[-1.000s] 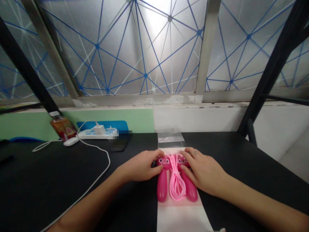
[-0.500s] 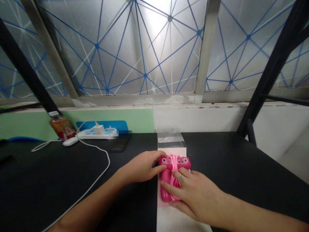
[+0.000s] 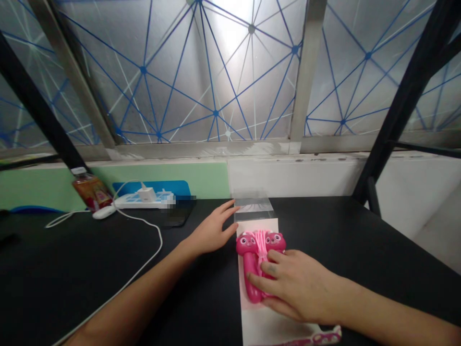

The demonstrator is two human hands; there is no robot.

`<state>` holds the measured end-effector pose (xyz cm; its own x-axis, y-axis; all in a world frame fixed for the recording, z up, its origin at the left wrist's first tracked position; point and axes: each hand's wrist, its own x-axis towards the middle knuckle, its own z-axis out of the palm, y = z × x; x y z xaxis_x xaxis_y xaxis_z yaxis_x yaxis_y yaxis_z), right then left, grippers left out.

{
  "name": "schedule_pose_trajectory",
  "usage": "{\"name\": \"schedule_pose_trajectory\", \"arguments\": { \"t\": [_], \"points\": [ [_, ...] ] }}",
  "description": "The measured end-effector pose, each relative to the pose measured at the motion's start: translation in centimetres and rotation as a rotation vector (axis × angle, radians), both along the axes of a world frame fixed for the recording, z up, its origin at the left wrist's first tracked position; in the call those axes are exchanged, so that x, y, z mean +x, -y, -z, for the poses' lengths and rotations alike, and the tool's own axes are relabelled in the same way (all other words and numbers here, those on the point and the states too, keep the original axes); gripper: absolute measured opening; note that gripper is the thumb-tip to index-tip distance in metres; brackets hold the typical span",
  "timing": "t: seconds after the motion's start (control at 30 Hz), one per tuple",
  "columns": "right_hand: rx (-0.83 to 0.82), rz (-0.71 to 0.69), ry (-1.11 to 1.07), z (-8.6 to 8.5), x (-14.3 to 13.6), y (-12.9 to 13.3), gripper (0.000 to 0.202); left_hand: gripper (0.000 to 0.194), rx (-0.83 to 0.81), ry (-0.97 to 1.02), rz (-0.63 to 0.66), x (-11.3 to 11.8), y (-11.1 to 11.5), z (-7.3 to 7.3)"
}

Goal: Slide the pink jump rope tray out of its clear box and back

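Observation:
A pink jump rope (image 3: 251,278) lies on a white and pink card (image 3: 252,323). Its two handles have animal-face tops, and pink cord is bundled between them. My right hand (image 3: 300,288) grips the rope, its fingers across the bundle and handles and the thumb at their lower end; it covers much of the right handle. Beyond the card's top edge lies a clear plastic sleeve (image 3: 254,206). My left hand (image 3: 212,229) is open beside it, fingers spread, tips at the sleeve's left edge. A printed pink handle (image 3: 326,336) shows at the card's bottom right.
On the black table (image 3: 363,250), a white power strip (image 3: 162,199) with a plugged-in charger (image 3: 147,194) stands at the back left. A dark phone (image 3: 182,214), a bottle (image 3: 91,190) and a white cable (image 3: 158,247) are nearby. Black metal posts rise at both sides.
My left hand has let go of the jump rope's left handle and moved up and left to the plastic sleeve. The card and rope have turned slightly under my right hand.

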<state>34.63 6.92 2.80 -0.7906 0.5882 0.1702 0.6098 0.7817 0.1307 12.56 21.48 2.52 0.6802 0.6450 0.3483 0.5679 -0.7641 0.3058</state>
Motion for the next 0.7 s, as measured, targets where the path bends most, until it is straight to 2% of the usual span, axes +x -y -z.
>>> {"name": "schedule_pose_trajectory", "arguments": {
  "t": [0.1, 0.23, 0.4, 0.7],
  "points": [
    [-0.026, -0.045, -0.018, -0.2, 0.2, 0.3, 0.039, 0.038, -0.077, 0.014, 0.019, 0.0, -0.7, 0.2],
    [-0.033, -0.069, -0.026, -0.5, 0.2, 0.6, 0.038, 0.024, -0.161, 0.061, 0.082, 0.1, -0.2, -0.5],
    [-0.045, -0.084, -0.049, -0.7, 0.1, 0.7, 0.039, 0.022, -0.278, 0.121, 0.098, -0.1, 0.2, -0.8],
    [-0.028, 0.012, -0.021, -0.3, 0.3, 0.2, 0.037, 0.020, -0.267, 0.151, 0.036, 0.1, 0.3, -0.2]
  ]
}}
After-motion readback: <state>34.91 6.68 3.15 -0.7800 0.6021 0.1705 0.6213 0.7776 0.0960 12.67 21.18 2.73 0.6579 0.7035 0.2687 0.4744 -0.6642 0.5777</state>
